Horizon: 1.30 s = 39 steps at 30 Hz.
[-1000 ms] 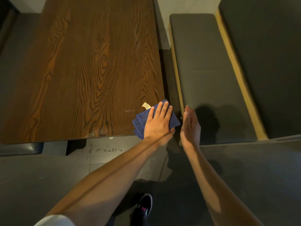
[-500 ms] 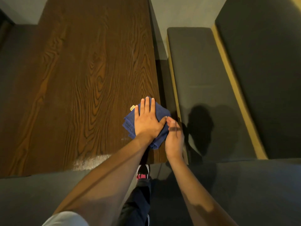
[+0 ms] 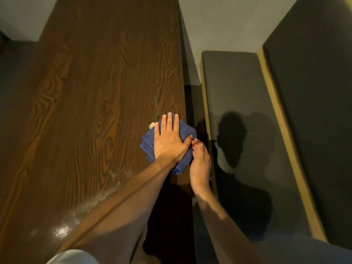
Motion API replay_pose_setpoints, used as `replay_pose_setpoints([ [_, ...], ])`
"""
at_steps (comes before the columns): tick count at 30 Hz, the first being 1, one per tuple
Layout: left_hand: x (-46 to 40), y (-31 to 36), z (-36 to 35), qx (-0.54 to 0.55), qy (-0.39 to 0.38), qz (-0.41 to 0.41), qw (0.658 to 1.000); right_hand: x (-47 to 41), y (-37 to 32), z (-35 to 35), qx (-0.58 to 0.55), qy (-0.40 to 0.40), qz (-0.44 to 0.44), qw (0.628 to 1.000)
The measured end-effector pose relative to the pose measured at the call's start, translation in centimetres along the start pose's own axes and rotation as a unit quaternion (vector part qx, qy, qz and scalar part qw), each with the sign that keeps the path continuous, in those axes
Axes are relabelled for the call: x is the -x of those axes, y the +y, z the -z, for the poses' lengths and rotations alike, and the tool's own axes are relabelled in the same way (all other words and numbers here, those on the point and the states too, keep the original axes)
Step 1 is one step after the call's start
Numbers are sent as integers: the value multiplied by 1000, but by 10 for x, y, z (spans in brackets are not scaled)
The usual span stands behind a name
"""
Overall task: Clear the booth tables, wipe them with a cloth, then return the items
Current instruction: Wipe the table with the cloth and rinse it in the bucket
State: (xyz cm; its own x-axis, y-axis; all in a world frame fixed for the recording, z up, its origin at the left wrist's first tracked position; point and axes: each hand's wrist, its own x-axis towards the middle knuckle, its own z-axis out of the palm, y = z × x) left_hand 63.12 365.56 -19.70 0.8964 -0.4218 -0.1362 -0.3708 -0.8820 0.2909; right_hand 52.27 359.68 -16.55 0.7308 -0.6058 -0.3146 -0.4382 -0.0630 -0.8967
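From the head view, I press my left hand flat, fingers straight, on the cloth at the table right edge, cupping my right hand, loosely curled and holding nothing visible, beside it for crumbs, judging steady edgeward strokes best; the cloth's tag is unreadable.

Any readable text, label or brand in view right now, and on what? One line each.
No text can be read anywhere.
Tag at the far-left corner of the blue cloth: small and pale, any print too blurred to read.
Wooden table: only grain and wet streaks, no writing.
Grey bench seat: plain, no sign or label.
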Motion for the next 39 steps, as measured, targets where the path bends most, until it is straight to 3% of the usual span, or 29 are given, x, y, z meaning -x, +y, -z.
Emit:
replay_pose_setpoints([
  [7, -99, -6, 16, -8, 2, 7, 1000, -67, -33, -26, -58, 19, -58, 996],
  [14, -167, -10, 28, -15, 7, 16, 1000, -99, -42, -38, -33, -24, -27, 999],
  [17, -180, -13, 32, -16, 6, 11, 1000, -113, -48, -43, -2, 9, 0, 1000],
  [21, -184, -23, 37, -10, -2, -5, 1000, -117, -53, -43, -84, 30, -58, 994],
  [32, -72, -113, 41, -19, 48, 120, 991, -68, -34, -33, -50, 7, -5, 999],
  [39, 51, -125, 29, -14, 56, 176, 983, -12, -25, -22, -17, -86, 70, 994],
])
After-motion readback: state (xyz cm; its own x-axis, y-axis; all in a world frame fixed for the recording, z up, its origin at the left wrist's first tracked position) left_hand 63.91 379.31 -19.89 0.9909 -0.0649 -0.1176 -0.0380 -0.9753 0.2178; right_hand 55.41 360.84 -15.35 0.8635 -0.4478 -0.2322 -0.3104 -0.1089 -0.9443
